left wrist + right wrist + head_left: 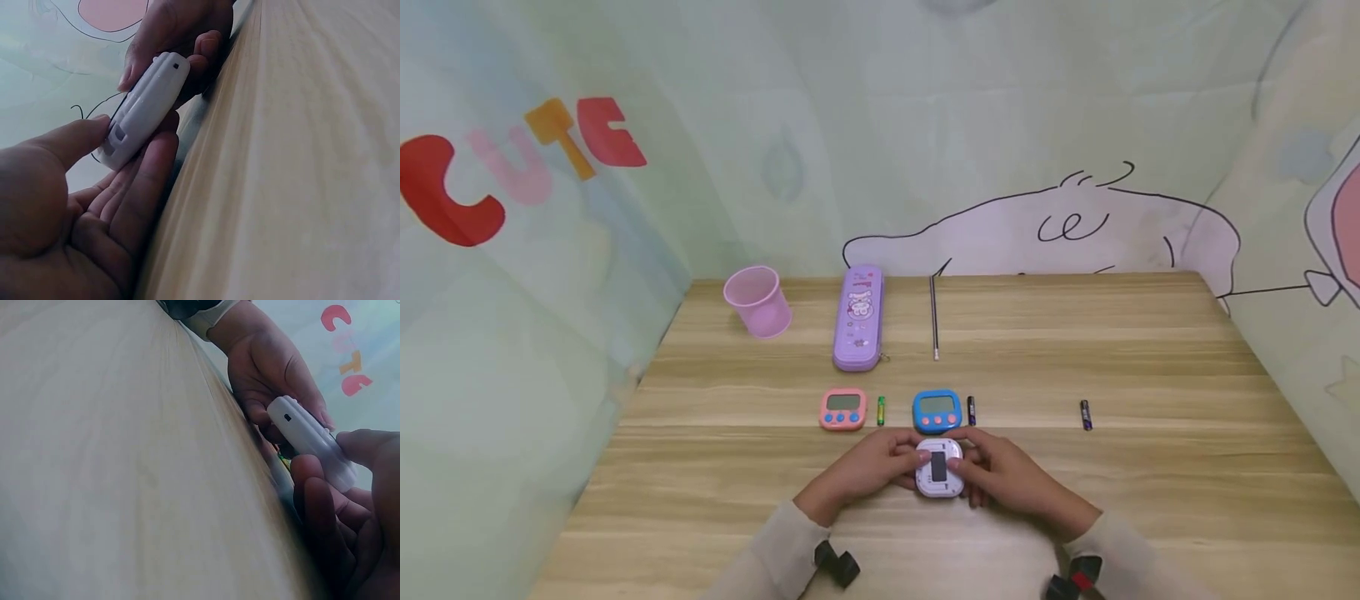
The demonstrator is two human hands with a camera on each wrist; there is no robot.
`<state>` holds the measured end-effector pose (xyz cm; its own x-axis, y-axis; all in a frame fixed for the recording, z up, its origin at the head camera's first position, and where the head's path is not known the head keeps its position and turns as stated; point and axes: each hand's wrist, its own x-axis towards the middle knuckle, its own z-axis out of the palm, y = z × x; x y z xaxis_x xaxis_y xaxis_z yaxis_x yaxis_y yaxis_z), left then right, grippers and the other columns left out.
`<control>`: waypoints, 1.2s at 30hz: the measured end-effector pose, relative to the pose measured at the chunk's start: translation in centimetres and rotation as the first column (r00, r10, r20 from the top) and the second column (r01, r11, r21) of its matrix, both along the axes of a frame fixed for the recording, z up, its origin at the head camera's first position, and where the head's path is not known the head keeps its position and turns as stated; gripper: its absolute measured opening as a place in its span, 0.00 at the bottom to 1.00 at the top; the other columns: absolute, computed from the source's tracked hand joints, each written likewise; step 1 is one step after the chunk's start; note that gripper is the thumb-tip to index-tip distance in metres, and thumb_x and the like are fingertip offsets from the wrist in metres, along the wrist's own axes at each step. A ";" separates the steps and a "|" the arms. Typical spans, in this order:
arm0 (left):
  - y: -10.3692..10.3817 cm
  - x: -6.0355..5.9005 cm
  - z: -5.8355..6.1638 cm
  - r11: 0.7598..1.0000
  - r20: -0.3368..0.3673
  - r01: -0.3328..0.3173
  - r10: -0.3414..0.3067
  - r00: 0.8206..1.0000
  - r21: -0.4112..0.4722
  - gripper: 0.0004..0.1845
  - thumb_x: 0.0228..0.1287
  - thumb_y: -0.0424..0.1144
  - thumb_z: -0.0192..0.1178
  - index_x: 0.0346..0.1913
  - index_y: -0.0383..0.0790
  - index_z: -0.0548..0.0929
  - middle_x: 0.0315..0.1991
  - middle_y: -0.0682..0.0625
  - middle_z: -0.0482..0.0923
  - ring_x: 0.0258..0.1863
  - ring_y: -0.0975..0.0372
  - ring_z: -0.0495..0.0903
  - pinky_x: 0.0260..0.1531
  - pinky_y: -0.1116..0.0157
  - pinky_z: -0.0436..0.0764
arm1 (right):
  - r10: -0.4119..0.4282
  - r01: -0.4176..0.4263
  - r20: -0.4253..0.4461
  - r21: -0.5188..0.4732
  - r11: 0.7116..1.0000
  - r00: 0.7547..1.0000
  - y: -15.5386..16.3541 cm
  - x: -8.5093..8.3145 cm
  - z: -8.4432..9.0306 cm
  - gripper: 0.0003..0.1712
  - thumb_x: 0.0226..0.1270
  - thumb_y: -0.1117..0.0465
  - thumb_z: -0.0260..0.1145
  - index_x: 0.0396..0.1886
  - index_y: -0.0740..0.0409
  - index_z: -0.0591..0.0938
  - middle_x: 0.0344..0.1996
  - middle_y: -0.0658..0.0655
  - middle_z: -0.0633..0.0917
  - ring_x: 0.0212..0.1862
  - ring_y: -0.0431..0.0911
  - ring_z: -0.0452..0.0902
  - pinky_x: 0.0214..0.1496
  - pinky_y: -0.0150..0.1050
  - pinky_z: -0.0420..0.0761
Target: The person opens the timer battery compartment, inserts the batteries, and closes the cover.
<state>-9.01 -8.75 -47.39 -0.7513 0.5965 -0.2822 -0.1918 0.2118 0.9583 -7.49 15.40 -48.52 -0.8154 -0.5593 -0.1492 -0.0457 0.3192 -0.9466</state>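
Both hands hold a white timer (951,492) by its two sides, just above the table. Its back, with a dark rectangle in the middle, faces up in the head view. My left hand (871,460) pinches the left edge, thumb on the back and fingers beneath. On the opposite edge, my right hand (1011,479) grips with its thumb over the back. The timer's side (147,112) has small openings in the left wrist view. Right beyond it lie a blue timer (937,412) and a black battery (972,411).
A pink timer (842,409) and a green battery (881,411) lie left of the blue timer. Another black battery (1086,415) lies to the right. Farther back are a pink cup (763,312), a purple pencil case (858,321) and a pencil (935,321).
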 end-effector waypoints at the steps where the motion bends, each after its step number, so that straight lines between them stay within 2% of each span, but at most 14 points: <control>1: 0.0 0.0 0.0 1.000 0.001 0.000 0.000 1.000 0.005 0.13 0.71 0.39 0.57 0.50 0.31 0.79 0.39 0.44 0.85 0.37 0.59 0.84 0.38 0.60 0.86 | 0.004 -0.004 -0.005 -0.005 1.000 1.000 0.0 0.0 0.1 0.23 0.73 0.53 0.60 0.64 0.50 0.71 0.22 0.52 0.83 0.20 0.46 0.78 0.21 0.41 0.83; 9: -0.1 0.0 0.0 1.000 0.005 0.005 -0.005 1.000 0.026 0.13 0.72 0.39 0.57 0.52 0.34 0.80 0.40 0.45 0.85 0.38 0.57 0.84 0.37 0.60 0.87 | 0.022 -0.024 -0.033 -0.045 0.999 0.999 0.1 0.2 -0.1 0.23 0.73 0.50 0.59 0.65 0.43 0.70 0.21 0.52 0.83 0.19 0.46 0.79 0.21 0.43 0.84; 21: -0.2 -0.1 -0.4 0.997 -0.012 0.031 -0.030 0.999 0.066 0.19 0.72 0.36 0.56 0.62 0.33 0.75 0.42 0.44 0.84 0.40 0.56 0.85 0.38 0.59 0.86 | 0.028 -0.031 -0.051 -0.052 0.998 0.998 0.2 0.2 -0.1 0.22 0.74 0.52 0.58 0.65 0.45 0.70 0.22 0.52 0.82 0.19 0.45 0.78 0.20 0.43 0.83; 25: -0.1 0.0 -0.3 0.996 -0.003 0.032 -0.031 1.000 0.083 0.19 0.72 0.35 0.55 0.63 0.33 0.73 0.44 0.44 0.84 0.41 0.56 0.84 0.39 0.58 0.86 | 0.027 -0.030 -0.054 -0.053 0.998 0.998 0.3 0.2 -0.3 0.23 0.74 0.51 0.58 0.66 0.44 0.70 0.22 0.51 0.82 0.19 0.44 0.79 0.20 0.43 0.83; 28: -0.1 -0.1 -0.3 0.996 0.000 0.028 -0.028 1.000 0.082 0.20 0.72 0.35 0.56 0.64 0.33 0.73 0.43 0.44 0.83 0.40 0.56 0.84 0.39 0.58 0.86 | 0.019 -0.022 -0.056 -0.039 0.999 0.998 0.1 0.4 0.5 0.22 0.75 0.55 0.58 0.66 0.49 0.69 0.22 0.54 0.82 0.19 0.45 0.78 0.20 0.43 0.83; 32: -0.1 -0.1 -0.3 0.997 0.002 0.016 -0.016 1.000 0.076 0.20 0.72 0.35 0.56 0.63 0.34 0.73 0.40 0.44 0.83 0.38 0.57 0.84 0.38 0.58 0.86 | 0.013 -0.014 -0.058 -0.024 1.000 0.998 0.1 0.5 0.8 0.22 0.75 0.58 0.58 0.66 0.52 0.69 0.22 0.55 0.82 0.18 0.45 0.78 0.20 0.42 0.83; 36: -0.1 -0.1 -0.4 0.996 0.010 0.016 -0.017 1.000 0.091 0.19 0.71 0.34 0.57 0.61 0.33 0.73 0.39 0.44 0.82 0.38 0.58 0.84 0.38 0.58 0.86 | 0.022 -0.024 -0.056 -0.040 0.999 0.998 0.3 0.2 -0.1 0.23 0.74 0.54 0.58 0.66 0.47 0.69 0.22 0.52 0.82 0.18 0.44 0.78 0.19 0.42 0.83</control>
<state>-9.08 -8.88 -47.77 -0.7384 0.6323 -0.2346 -0.1997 0.1274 0.9715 -7.31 15.65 -48.60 -0.8085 -0.5829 -0.0814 -0.1053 0.2792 -0.9544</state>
